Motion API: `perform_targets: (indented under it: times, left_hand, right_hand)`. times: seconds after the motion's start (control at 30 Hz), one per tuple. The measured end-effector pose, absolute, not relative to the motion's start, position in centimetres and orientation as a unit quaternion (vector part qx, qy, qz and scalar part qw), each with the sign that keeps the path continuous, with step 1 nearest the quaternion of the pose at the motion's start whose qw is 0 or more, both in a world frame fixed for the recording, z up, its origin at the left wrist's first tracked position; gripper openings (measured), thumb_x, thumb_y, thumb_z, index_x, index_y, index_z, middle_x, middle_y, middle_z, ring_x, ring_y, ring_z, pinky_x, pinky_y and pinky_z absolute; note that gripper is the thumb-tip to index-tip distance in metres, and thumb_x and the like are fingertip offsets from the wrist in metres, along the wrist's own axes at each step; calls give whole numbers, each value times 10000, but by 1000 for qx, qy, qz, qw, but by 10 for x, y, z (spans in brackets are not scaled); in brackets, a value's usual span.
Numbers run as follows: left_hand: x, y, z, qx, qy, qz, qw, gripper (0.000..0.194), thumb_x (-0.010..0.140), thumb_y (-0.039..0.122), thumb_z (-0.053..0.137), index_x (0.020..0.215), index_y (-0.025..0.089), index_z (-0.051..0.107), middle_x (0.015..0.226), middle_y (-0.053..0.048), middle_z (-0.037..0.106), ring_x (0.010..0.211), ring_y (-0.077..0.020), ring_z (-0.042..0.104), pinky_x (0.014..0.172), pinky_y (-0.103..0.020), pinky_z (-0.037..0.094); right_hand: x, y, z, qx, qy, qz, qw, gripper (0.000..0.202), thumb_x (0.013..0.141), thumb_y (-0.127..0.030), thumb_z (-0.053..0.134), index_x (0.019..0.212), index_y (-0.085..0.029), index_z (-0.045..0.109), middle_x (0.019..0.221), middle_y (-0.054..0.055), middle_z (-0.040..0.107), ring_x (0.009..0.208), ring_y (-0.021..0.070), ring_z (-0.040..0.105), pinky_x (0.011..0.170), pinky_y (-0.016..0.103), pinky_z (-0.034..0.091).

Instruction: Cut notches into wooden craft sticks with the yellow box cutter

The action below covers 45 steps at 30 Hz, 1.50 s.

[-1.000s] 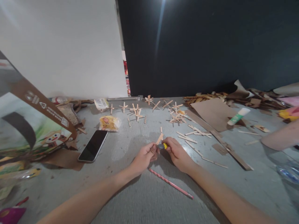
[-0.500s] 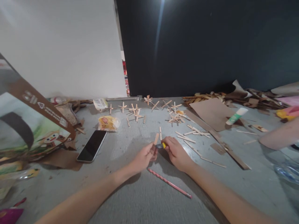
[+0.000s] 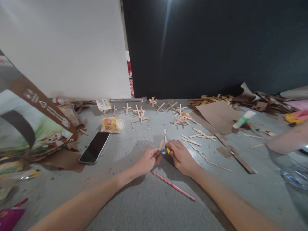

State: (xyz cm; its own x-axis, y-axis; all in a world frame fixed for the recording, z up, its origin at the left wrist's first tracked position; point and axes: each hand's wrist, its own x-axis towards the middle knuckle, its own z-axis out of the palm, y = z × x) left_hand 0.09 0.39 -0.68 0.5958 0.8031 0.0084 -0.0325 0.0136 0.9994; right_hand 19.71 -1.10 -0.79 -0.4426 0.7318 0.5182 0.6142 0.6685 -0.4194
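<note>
My left hand (image 3: 150,159) pinches a wooden craft stick (image 3: 161,145), whose upper end pokes out above the fingers. In my right hand (image 3: 179,155) is a utility knife (image 3: 168,150) with a yellow body, closed in the fingers. Its grey blade points left and meets or nearly meets the stick; exact contact is too small to tell. Just beyond the hands a short craft stick (image 3: 165,135) lies on the grey table. A pink striped pencil (image 3: 173,186) rests on the near side, below both hands.
Loose craft sticks (image 3: 202,134) lie at the right, with crossed stick pieces (image 3: 141,113) farther back. A phone (image 3: 94,147) and a yellow packet (image 3: 112,125) are at the left. A glue stick (image 3: 243,120) lies on cardboard (image 3: 216,117). Another person's arm (image 3: 288,138) reaches in from the right.
The knife has tilted a little, and its blade sits slightly lower along the stick. Both hands stay in nearly the same place, holding the same things. The view has shifted slightly.
</note>
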Motion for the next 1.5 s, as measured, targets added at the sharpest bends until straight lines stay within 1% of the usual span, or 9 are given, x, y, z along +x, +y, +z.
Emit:
perform_targets:
  times: [0.2,0.43,0.53,0.63,0.93,1.13,1.33,1.4,1.5]
  left_hand:
    - [-1,3,-5,601,295,346,657,172,730,216,589,639,216,443,566,75,316,523,-93,275,546,-240,257]
    - [2,-3,2,615,355,322,626,45,719,171,542,708,199,509,606,59,407,571,-101,340,585,-228,312]
    - [3,-3,2,618,352,318,627,46,687,161,523,703,199,505,600,61,399,570,-99,337,586,-221,318]
    - [2,-1,-2,619,351,323,624,42,685,164,506,704,200,496,590,67,377,554,-96,318,569,-220,307]
    - [-2,0,-10,627,301,347,629,82,650,217,472,657,227,391,574,71,345,529,-93,314,542,-228,283]
    - [0,-3,-5,645,339,344,593,62,679,213,475,646,223,424,560,72,352,519,-94,314,534,-225,294]
    - [5,-6,3,657,373,364,544,69,692,142,524,666,205,536,550,60,391,595,-123,427,593,-224,380]
    - [5,-7,4,662,368,361,544,94,693,133,529,635,207,519,539,54,392,612,-132,453,608,-229,394]
    - [6,-6,1,643,366,363,566,114,687,147,528,610,215,480,537,51,390,590,-128,439,599,-237,384]
  right_hand:
    - [196,-12,-5,-394,-844,90,352,201,1013,-138,346,962,-226,519,884,84,612,833,278,542,745,399,404]
    - [195,-13,-9,-392,-846,72,355,184,993,-114,357,956,-226,498,877,80,596,824,269,528,732,390,398]
    - [195,-13,-9,-389,-846,63,359,184,988,-104,356,964,-225,494,875,80,591,820,268,522,723,387,389]
    - [195,-13,-8,-394,-845,72,353,195,993,-99,351,958,-229,491,869,74,592,813,264,526,730,385,394]
    - [196,-13,-6,-398,-841,88,356,185,993,-116,353,945,-229,491,869,75,599,814,260,539,736,381,410]
    - [194,-14,-9,-404,-840,76,353,195,1018,-142,335,933,-233,485,865,74,598,813,265,543,718,375,401]
    - [192,-16,-11,-394,-845,50,359,180,998,-108,358,944,-227,482,868,79,596,803,263,526,702,368,387]
    - [191,-16,-11,-395,-844,42,360,178,983,-93,368,952,-223,486,873,83,595,803,266,522,696,368,382]
    - [192,-16,-11,-402,-843,41,355,191,952,-66,385,963,-220,497,884,89,601,821,273,528,700,374,383]
